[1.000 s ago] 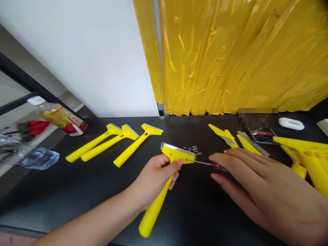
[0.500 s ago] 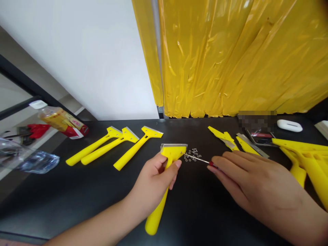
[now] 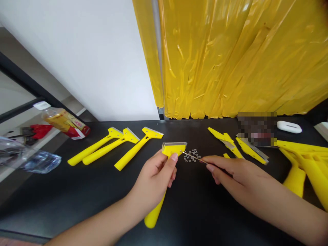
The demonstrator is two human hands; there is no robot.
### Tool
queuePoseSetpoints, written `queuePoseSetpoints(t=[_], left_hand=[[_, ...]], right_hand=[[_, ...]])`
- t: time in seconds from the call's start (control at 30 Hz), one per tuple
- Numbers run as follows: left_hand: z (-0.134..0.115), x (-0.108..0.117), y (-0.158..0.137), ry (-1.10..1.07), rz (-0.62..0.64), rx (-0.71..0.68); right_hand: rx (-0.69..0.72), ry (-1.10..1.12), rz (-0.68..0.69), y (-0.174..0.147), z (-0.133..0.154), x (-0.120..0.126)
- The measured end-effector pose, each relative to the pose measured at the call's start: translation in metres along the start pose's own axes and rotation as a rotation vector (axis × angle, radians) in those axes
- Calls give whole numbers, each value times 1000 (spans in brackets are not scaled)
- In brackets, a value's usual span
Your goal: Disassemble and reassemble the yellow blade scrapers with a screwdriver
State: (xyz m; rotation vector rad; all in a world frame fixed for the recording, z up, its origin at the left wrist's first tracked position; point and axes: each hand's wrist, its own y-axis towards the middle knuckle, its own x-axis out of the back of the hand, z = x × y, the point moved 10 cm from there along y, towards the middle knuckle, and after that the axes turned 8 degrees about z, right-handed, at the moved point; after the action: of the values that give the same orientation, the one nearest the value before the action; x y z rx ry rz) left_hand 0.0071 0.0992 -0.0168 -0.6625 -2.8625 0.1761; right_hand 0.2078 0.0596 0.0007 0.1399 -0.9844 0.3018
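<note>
My left hand (image 3: 160, 171) is closed around the neck of a yellow scraper (image 3: 155, 212), its thumb lying near the head. The head faces away from me and has a clear cover along its blade edge. In my right hand (image 3: 230, 169) is a thin screwdriver (image 3: 193, 157), pinched between thumb and fingers, its handle mostly hidden. The screwdriver's tip meets the right side of the scraper head, at a small screw. Just right of the head lies a cluster of small screws and nuts (image 3: 192, 155) on the black table (image 3: 107, 201).
Three yellow scrapers (image 3: 138, 148) lie to the left, by a drink bottle (image 3: 65, 123) and a clear plastic bag (image 3: 38, 159). Yellow head plates (image 3: 225, 140) and blades (image 3: 252, 148) are at the right, with yellow handles (image 3: 312, 167) beyond. A white earbud case (image 3: 289, 126) sits at the back.
My right hand has turned about the screwdriver, its thumb now showing below the fingers. My left thumb has moved up to the scraper's head, which is tilted slightly differently.
</note>
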Motion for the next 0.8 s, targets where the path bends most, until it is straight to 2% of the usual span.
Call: queuePoseSetpoints(t=[0.07, 0.13, 0.23, 0.33, 0.57, 0.8], left_hand=[[3, 5, 4, -74, -29, 21], [8, 12, 7, -181, -72, 53], [13, 18, 12, -364, -100, 60], [12, 12, 13, -472, -44, 50], [10, 2, 8, -531, 8, 72], [3, 1, 7, -530, 51, 55]], right_hand=[[42, -82, -85, -2, -1, 8], [61, -152, -110, -1, -2, 10], [44, -259, -59, 5, -4, 4], [53, -325, 14, 12, -3, -10], [86, -360, 37, 14, -6, -37], [33, -225, 64, 20, -10, -40]])
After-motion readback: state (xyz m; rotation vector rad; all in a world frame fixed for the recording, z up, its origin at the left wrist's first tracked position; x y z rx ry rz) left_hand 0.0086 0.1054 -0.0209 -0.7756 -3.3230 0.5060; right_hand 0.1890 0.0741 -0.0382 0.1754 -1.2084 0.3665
